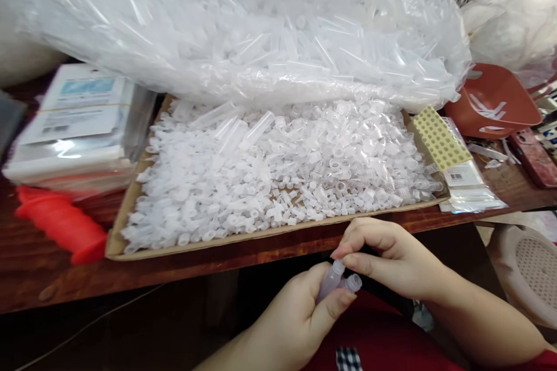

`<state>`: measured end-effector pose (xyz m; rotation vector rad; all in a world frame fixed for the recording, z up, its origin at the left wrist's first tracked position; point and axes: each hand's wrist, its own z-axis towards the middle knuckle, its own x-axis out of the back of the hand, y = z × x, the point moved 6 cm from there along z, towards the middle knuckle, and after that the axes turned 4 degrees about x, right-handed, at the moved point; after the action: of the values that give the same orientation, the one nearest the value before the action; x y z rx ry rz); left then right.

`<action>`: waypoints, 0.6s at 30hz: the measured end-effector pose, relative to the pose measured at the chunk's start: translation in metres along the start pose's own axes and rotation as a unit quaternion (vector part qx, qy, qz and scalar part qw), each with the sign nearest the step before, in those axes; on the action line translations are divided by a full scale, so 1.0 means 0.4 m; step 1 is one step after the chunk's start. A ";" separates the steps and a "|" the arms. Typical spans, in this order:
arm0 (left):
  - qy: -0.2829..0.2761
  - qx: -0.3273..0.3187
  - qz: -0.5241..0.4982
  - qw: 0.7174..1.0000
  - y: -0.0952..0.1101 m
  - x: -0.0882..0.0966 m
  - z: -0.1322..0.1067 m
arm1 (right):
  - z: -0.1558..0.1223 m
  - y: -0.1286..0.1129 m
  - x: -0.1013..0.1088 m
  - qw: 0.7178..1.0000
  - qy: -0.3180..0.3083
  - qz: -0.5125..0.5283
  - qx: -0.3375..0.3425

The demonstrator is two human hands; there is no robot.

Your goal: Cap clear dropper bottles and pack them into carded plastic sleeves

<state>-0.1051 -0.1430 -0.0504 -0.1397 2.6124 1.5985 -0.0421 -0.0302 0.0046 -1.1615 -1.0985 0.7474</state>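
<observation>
Milky plastic is filling the left hand point(300, 307), which is curling around two small bottles point(329, 283), its thumb pressing against the nearer one, probably to keep the pair steady side by side. Their necks are pointing up out of the grip, leaving the tops reachable. The right hand point(387, 249) is pinching a top piece point(338, 266) at the mouth of one bottle between thumb and forefinger; whether this is a cap or an insert, I cannot tell. The other bottle is showing its bare neck.

Both hands are working above the lap, just in front of the bench point(52, 287), where a cardboard tray point(116, 243) is sitting along the edge, presumably for easy reach. Its low walls are keeping loose plastic pieces point(209, 185) together, with a few clear tubes point(259, 130) lying on top. Behind, a bulging clear bag point(243, 40) of tubes is leaning over the tray's back, likely serving as stock. Stacked packets point(69, 145) and a red spool point(63, 223) are resting to the left, apparently leaving the middle to the tray.
</observation>
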 end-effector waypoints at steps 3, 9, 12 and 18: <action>-0.015 -0.007 -0.062 0.998 0.004 0.006 -0.003 | 0.017 -0.020 0.002 0.998 -0.043 -0.043 -0.009; 0.006 -0.018 -0.205 0.979 0.007 0.034 -0.020 | 0.143 -0.111 0.027 0.931 -0.018 -0.353 0.090; 0.021 -0.044 -0.260 0.964 -0.005 0.051 -0.033 | 0.224 -0.092 -0.024 0.854 -0.126 -0.499 0.075; 0.012 -0.051 -0.368 0.928 -0.027 0.075 -0.048 | 0.278 -0.060 -0.087 0.767 -0.201 -0.604 0.073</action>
<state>-0.1339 -0.1662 -0.0544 -1.0084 2.0727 1.4227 -0.1602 -0.0312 0.0202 0.0297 -1.7887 0.0102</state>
